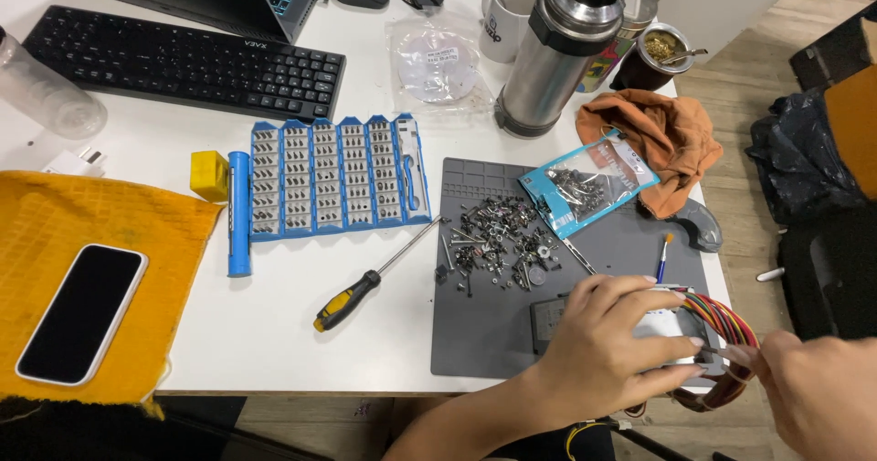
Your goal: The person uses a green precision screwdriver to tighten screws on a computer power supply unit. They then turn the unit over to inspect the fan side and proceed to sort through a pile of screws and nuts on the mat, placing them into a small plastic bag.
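My left hand [607,338] grips a small grey metal box [662,326] at the near right corner of a grey work mat [484,333]. A bundle of red, yellow and orange wires [724,318] comes out of the box on its right side. My right hand [818,392] pinches the wire bundle close to the box. A pile of small screws [498,242] lies on the mat just beyond my left hand, and a black and yellow screwdriver [365,287] lies on the white table to the left.
A blue bit set [333,180] lies open mid-table, with a black keyboard [183,59] and laptop behind. A steel thermos [557,50], white mug [502,22], orange cloth [662,137] and screw bag [589,182] stand at the back right. A phone [82,313] rests on yellow cloth at left.
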